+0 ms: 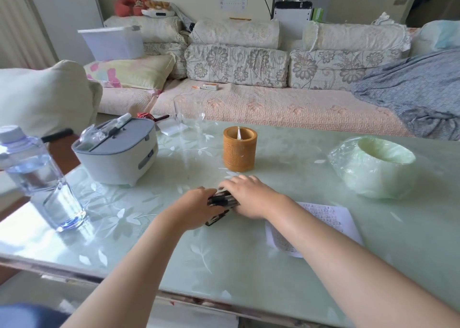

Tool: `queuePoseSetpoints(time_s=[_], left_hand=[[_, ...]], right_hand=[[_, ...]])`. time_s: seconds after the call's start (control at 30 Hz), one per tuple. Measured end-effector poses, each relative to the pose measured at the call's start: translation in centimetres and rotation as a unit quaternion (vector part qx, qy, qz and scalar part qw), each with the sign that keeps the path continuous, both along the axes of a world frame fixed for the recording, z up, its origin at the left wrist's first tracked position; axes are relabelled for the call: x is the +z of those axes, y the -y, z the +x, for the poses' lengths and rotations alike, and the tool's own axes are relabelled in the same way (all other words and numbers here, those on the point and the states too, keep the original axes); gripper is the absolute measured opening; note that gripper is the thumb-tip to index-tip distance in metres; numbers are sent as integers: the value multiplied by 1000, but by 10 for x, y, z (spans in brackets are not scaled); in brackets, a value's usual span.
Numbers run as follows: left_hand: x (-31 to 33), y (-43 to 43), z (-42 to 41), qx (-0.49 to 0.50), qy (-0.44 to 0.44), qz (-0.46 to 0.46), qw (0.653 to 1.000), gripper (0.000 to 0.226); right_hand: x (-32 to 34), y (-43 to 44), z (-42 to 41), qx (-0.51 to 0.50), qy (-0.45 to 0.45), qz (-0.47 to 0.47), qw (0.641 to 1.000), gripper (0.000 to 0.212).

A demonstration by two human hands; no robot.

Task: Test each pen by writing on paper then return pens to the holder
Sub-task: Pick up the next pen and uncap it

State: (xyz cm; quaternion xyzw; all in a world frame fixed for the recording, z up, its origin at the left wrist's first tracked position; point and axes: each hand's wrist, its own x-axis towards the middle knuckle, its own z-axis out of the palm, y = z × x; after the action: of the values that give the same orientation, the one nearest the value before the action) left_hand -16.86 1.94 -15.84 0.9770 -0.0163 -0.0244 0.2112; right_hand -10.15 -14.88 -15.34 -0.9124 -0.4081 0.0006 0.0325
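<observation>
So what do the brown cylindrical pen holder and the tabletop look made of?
The brown cylindrical pen holder looks like bamboo or wood: matte, with a finely textured wall. The pale green tabletop looks like glossy glass or clear vinyl over a leaf print, given its reflections.

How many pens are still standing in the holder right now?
1: a pale pen stands in the brown holder. Others may sit hidden below its rim; the rest are bundled under both hands.

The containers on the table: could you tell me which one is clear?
The water bottle at the left edge; the brown pen holder and grey box are opaque.
</observation>
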Motion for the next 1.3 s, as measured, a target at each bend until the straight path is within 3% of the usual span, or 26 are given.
queuePoseSetpoints(time_s=[0.13,0.23,0.37,0.5,0.6,0.87,1.07,1.3], left_hand=[[-2,-7,2,28,-30,37,998,36],[0,-8,1,32,-56,78,995,38],[5,-1,-5,27,-67,124,990,65],[3,11,-9,-9,-48,79,996,87],[-7,16,-11,-46,-64,123,989,91],[-24,20,-7,66,-57,130,988,75],[-19,25,4,77,-96,116,986,69],[-17,22,3,42,-90,93,991,68]], right_hand=[[9,20,4,-39,-4,-24,999,84],[7,38,6,-74,-35,-39,996,73],[-2,47,5,-90,-86,26,992,56],[-15,37,0,-59,-86,35,994,63],[-19,32,-1,-65,-88,47,993,66],[-11,56,9,-133,-66,67,987,56],[-2,51,-1,-54,-35,95,993,28],[-2,40,-9,51,3,45,998,38]])
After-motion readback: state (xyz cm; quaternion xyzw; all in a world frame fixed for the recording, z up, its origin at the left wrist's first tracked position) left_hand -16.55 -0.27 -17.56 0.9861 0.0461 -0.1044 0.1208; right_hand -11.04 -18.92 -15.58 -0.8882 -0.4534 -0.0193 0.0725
